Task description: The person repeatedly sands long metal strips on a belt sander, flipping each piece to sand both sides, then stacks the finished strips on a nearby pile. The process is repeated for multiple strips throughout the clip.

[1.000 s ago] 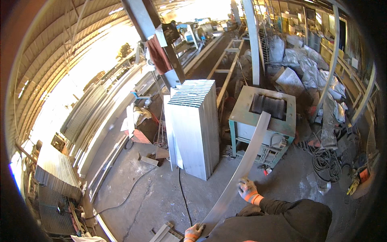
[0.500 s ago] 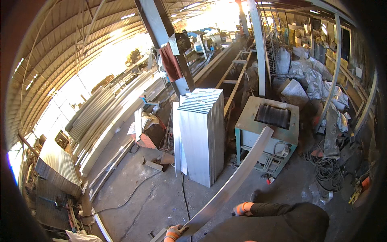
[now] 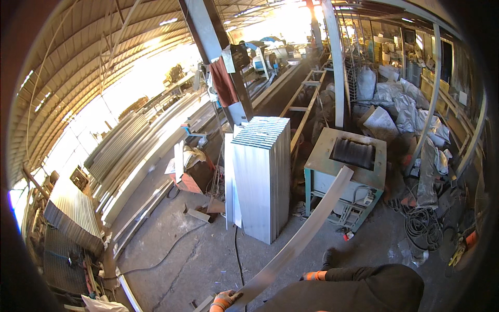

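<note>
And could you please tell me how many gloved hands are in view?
2: the left hand holds the metal strip near the picture's bottom; the right hand is right of the strip, partly hidden.

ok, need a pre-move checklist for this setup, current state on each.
1. Left hand gripping the metal strip: ok, closed over its left edge.
2. Right hand on the metal strip: not ok, what shows of it is apart from it.
3. Far end supported on the green-framed machine: cannot tell, it overlaps the front edge in view, but contact is unclear.
4. Panel stack upright: ok.
5. Black cable out of the way: not ok, it runs up to the strip's left edge in this view.
</note>
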A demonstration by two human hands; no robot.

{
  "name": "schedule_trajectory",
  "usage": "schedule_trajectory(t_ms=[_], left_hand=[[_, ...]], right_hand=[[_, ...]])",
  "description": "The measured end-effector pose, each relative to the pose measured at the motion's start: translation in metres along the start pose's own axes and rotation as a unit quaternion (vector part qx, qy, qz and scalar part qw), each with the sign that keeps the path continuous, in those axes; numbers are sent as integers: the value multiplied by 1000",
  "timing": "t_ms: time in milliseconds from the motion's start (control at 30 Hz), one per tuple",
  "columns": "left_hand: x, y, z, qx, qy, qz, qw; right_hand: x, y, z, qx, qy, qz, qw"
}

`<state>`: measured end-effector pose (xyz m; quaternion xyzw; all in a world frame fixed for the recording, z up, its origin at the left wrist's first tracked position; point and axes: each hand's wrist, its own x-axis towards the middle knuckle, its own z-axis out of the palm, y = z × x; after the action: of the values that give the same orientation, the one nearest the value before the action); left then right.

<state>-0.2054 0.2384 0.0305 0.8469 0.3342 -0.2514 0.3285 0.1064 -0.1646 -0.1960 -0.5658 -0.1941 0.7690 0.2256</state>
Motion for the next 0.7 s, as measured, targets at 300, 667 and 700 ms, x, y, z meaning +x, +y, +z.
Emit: schedule_trajectory(t_ms=[300, 667, 700], left_hand=[[-15, 8, -12, 63, 39, 27, 997], [-115, 129, -197, 376, 366, 157, 836], [-136, 147, -217, 392, 391, 157, 818]], right_hand=[[-89, -103, 16, -502, 152, -139, 840], [-191, -380, -28, -683, 369, -264, 572], [-208, -387, -23, -641, 396, -325, 572]])
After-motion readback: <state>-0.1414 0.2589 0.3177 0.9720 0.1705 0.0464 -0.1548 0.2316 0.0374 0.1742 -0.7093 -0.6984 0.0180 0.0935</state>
